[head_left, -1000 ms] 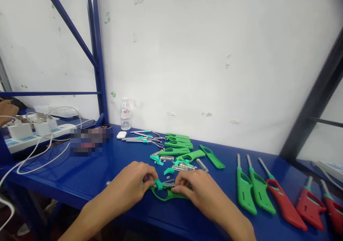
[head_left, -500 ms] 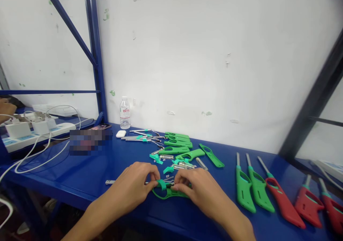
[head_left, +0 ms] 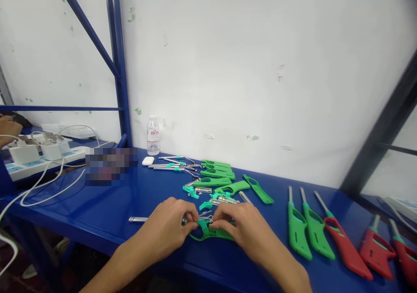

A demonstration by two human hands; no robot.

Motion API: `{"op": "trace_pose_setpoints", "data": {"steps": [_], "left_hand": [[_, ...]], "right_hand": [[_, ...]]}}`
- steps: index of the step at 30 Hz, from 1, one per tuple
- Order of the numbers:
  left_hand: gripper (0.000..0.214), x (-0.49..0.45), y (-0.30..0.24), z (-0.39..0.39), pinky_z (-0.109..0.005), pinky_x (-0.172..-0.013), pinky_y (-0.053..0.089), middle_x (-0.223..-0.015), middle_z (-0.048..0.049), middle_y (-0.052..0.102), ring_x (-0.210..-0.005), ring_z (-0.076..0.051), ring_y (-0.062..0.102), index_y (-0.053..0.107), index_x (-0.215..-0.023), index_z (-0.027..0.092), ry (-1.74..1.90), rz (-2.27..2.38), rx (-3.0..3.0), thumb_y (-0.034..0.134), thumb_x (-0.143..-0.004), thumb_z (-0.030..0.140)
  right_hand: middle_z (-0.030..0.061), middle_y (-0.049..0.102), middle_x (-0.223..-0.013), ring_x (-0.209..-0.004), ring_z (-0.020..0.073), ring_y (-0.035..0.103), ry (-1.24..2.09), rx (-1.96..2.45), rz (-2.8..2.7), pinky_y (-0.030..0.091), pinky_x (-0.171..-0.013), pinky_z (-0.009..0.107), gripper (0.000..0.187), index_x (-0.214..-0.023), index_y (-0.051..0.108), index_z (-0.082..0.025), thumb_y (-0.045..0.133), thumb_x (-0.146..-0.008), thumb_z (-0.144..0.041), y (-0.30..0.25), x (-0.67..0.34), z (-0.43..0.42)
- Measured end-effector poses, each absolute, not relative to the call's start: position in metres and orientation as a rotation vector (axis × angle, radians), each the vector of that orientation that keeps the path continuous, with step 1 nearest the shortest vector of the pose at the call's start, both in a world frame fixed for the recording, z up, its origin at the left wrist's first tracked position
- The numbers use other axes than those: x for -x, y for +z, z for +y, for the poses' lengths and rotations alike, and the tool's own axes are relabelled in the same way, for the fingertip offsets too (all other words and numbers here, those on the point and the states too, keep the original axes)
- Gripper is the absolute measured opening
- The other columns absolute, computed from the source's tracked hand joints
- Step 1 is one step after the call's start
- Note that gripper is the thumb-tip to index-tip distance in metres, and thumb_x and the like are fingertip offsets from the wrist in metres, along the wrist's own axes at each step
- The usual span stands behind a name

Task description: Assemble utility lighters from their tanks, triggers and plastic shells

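Observation:
My left hand (head_left: 169,221) is closed in a pinch on a lighter's metal nozzle tube (head_left: 137,219), whose end sticks out to the left of the wrist. Just right of those fingertips, the tube's teal collar (head_left: 203,226) sits over an open green lighter shell half (head_left: 217,235) on the table. My right hand (head_left: 243,223) pinches a small dark part by the thin wires (head_left: 206,216), above the shell; the fingers mostly hide it. Behind the hands lie teal triggers (head_left: 205,205) and clear fuel tubes (head_left: 245,197).
More green shell halves (head_left: 217,171) and wired nozzle tubes (head_left: 169,167) lie farther back. Green lighters (head_left: 299,230) and red lighters (head_left: 347,249) line the right side. A water bottle (head_left: 153,136), white case (head_left: 148,161) and power strip (head_left: 74,154) stand left. Another person's hand (head_left: 9,130) shows far left.
The teal collar has come down and slightly right onto the green shell, with my left fingers following it. My right hand keeps its pinch near the wires. The view has shifted slightly.

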State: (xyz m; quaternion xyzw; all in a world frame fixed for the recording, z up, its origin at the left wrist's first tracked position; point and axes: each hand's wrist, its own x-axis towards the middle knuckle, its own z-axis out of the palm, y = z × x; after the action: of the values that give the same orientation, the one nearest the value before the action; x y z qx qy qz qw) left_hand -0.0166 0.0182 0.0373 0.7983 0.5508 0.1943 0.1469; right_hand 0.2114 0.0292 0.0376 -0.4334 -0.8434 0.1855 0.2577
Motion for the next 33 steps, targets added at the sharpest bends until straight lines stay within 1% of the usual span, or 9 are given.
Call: {"op": "trace_pose_setpoints", "data": {"steps": [4,9,17,21,23,25,27,30,33], "left_hand": [[0.015,0.014,0.036,0.017,-0.031,-0.073,0.038,-0.093,0.0008,0.081,-0.089,-0.025,0.07,0.08,-0.091,0.029,0.572,1.602,-2.332,0.066,-0.092,0.024],[0.015,0.014,0.031,0.017,-0.032,-0.077,0.039,-0.093,0.0002,0.079,-0.092,-0.025,0.069,0.078,-0.091,0.028,0.56,1.606,-2.385,0.065,-0.094,0.021],[0.018,0.013,0.025,0.021,-0.042,-0.101,0.045,-0.098,-0.002,0.078,-0.095,-0.025,0.07,0.079,-0.099,0.027,0.462,1.576,-2.454,0.065,-0.097,0.015],[0.024,0.012,0.025,0.019,-0.04,-0.093,0.049,-0.105,-0.0035,0.077,-0.105,-0.029,0.067,0.078,-0.107,0.026,0.441,1.564,-2.481,0.062,-0.098,0.011],[0.024,0.012,0.025,0.019,-0.037,-0.085,0.049,-0.105,-0.0047,0.076,-0.108,-0.03,0.065,0.078,-0.106,0.025,0.443,1.566,-2.487,0.061,-0.098,0.009],[0.022,0.012,0.024,0.021,-0.035,-0.085,0.048,-0.104,-0.0052,0.075,-0.11,-0.029,0.064,0.077,-0.102,0.023,0.456,1.557,-2.493,0.062,-0.097,0.007],[0.019,0.012,0.023,0.023,-0.034,-0.086,0.048,-0.1,-0.0044,0.073,-0.105,-0.026,0.066,0.077,-0.098,0.022,0.468,1.542,-2.495,0.065,-0.096,0.007],[0.019,0.014,0.021,0.026,-0.031,-0.081,0.047,-0.096,-0.0019,0.072,-0.092,-0.022,0.068,0.076,-0.097,0.022,0.478,1.513,-2.494,0.065,-0.096,0.007],[0.022,0.016,0.02,0.027,-0.029,-0.081,0.047,-0.098,-0.0014,0.072,-0.091,-0.02,0.069,0.075,-0.1,0.023,0.516,1.489,-2.499,0.061,-0.098,0.006]], "right_hand": [[-0.0067,0.08,-0.082,-0.075,0.0155,0.069,0.513,1.179,-2.289,0.036,-0.067,0.024,0.012,-0.085,0.078,-0.026,0.078,-0.096,-0.021,0.037,-0.213,0.029],[-0.0068,0.078,-0.077,-0.071,0.0151,0.067,0.504,1.191,-2.297,0.034,-0.065,0.025,0.012,-0.083,0.078,-0.026,0.08,-0.093,-0.02,0.035,-0.213,0.03],[-0.0064,0.078,-0.08,-0.077,0.0164,0.069,0.479,1.222,-2.321,0.036,-0.067,0.025,0.01,-0.084,0.077,-0.027,0.082,-0.092,-0.023,0.032,-0.213,0.031],[-0.0062,0.08,-0.084,-0.081,0.0177,0.071,0.454,1.251,-2.332,0.036,-0.068,0.025,0.01,-0.085,0.076,-0.027,0.083,-0.091,-0.025,0.03,-0.213,0.031],[-0.0062,0.08,-0.085,-0.082,0.018,0.071,0.447,1.26,-2.337,0.036,-0.068,0.026,0.01,-0.085,0.076,-0.027,0.083,-0.091,-0.026,0.029,-0.213,0.031],[-0.0062,0.08,-0.084,-0.081,0.0179,0.071,0.44,1.265,-2.343,0.036,-0.068,0.026,0.009,-0.085,0.076,-0.027,0.083,-0.092,-0.027,0.028,-0.213,0.031],[-0.0063,0.08,-0.083,-0.079,0.0177,0.071,0.432,1.267,-2.351,0.036,-0.067,0.026,0.009,-0.086,0.077,-0.028,0.083,-0.093,-0.028,0.028,-0.213,0.03],[-0.0058,0.079,-0.083,-0.077,0.0178,0.07,0.408,1.274,-2.355,0.036,-0.067,0.026,0.008,-0.088,0.077,-0.028,0.082,-0.094,-0.028,0.028,-0.212,0.029],[-0.0055,0.078,-0.08,-0.072,0.0174,0.068,0.379,1.284,-2.35,0.035,-0.065,0.026,0.007,-0.089,0.076,-0.027,0.081,-0.094,-0.028,0.029,-0.211,0.028]]}}
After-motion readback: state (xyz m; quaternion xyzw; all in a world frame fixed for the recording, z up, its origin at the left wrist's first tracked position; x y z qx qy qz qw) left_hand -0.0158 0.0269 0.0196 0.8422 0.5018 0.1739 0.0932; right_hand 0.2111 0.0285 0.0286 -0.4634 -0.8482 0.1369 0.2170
